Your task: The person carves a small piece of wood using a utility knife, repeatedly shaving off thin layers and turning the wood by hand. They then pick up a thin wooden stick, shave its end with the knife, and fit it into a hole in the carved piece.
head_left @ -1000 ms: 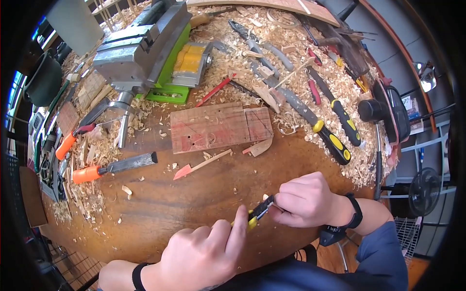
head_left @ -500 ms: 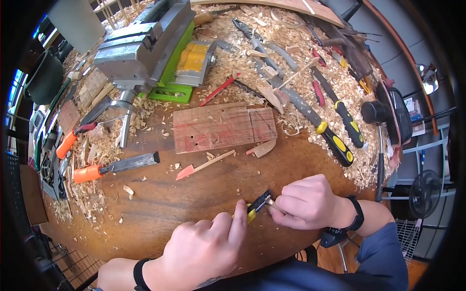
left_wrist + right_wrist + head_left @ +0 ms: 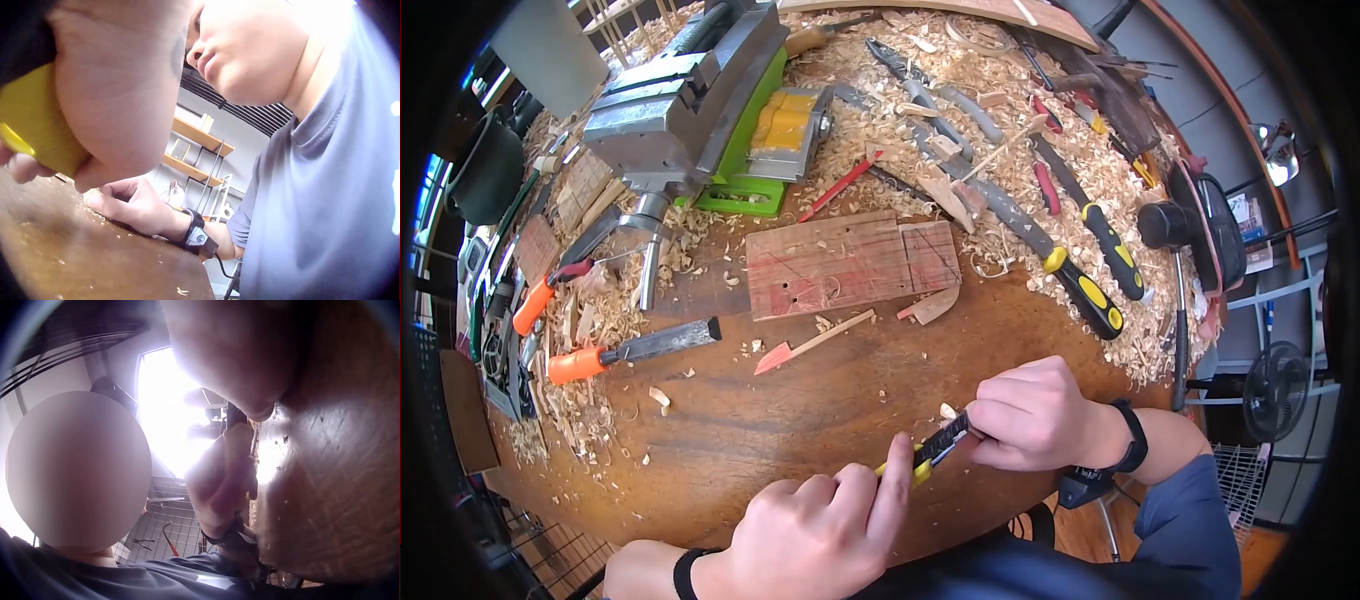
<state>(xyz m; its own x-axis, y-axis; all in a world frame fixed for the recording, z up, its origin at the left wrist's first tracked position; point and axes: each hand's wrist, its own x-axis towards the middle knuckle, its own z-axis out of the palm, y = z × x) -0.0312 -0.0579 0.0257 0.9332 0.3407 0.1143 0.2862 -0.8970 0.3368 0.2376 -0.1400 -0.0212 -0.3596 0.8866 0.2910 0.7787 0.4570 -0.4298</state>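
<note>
My left hand (image 3: 820,520) grips a yellow-and-black utility knife (image 3: 935,446), index finger stretched along its handle. The yellow handle (image 3: 37,119) fills the palm in the left wrist view. Facing it, my right hand (image 3: 1028,415) is curled with thumb and fingers pinched on a small piece of wood, mostly hidden by the fingers and knife. A pale wood tip (image 3: 948,411) shows just beyond the blade. The knife's front end lies right at the right fingertips, over the near part of the wooden table (image 3: 750,440).
Beyond the hands lie a red-marked board (image 3: 830,268), a wooden stick with a red pointed end (image 3: 815,342) and an orange-handled chisel (image 3: 635,348). A metal vise (image 3: 670,120) stands far left. Rasps (image 3: 1085,290), a mallet (image 3: 1165,228) and shavings cover the right.
The knife has slid toward the right fingers, covering most of the wood piece that showed between the hands half a second ago. The right hand stays nearly in place.
</note>
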